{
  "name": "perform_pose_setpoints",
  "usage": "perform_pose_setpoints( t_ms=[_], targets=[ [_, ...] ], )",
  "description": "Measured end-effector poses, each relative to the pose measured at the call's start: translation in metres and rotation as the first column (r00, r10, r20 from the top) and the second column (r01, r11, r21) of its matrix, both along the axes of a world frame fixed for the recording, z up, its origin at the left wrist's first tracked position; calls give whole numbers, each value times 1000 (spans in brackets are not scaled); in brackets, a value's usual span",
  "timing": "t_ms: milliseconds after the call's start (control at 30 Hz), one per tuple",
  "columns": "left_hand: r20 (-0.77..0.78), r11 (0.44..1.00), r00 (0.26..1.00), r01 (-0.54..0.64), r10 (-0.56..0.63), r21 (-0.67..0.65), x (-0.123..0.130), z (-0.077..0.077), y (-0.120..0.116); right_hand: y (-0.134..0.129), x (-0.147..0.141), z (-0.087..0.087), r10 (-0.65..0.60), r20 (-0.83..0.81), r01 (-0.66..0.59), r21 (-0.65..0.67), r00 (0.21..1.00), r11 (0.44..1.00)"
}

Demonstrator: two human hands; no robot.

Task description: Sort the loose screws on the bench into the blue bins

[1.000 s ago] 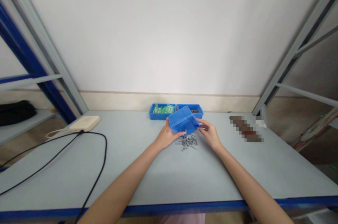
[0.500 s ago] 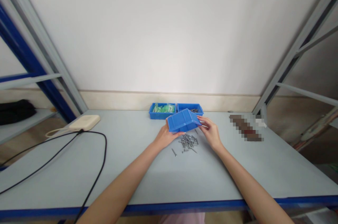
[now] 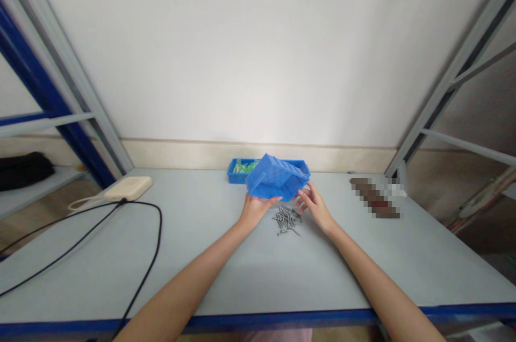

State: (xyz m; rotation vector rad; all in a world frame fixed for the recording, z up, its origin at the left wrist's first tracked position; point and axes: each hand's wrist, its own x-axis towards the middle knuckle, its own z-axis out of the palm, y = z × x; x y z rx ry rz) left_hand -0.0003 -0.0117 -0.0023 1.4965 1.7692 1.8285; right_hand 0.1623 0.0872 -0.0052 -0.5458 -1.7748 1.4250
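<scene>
Blue plastic parts bin was held tilted above the table at centre frame: left hand cupped beneath, bearing its weight; right hand at its edge steadying, firmness unclear. Steel nails lay just below.

You have long, bare forearms that run unbroken into your slender, bare left hand and slender, bare right hand. A soft, pale pink garment shows at the near edge, between your arms.
</scene>
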Motion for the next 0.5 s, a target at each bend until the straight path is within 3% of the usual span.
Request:
perform_pose_setpoints(
  t_ms=[167, 400, 500],
  targets=[
    [133, 983, 974, 184, -182, -6, -1, -1, 3, -7, 0, 1, -11, 32, 10, 27, 999, 1000],
    [145, 942, 933, 336, -330, -20, -11, 4, -3, 8, 16, 18, -252, 93, 238, 136, 963, 962],
    [175, 957, 941, 288, -290, 34, -27, 11, -4, 30, 35, 27, -397, 102, 382, 138, 912, 914]
  ],
)
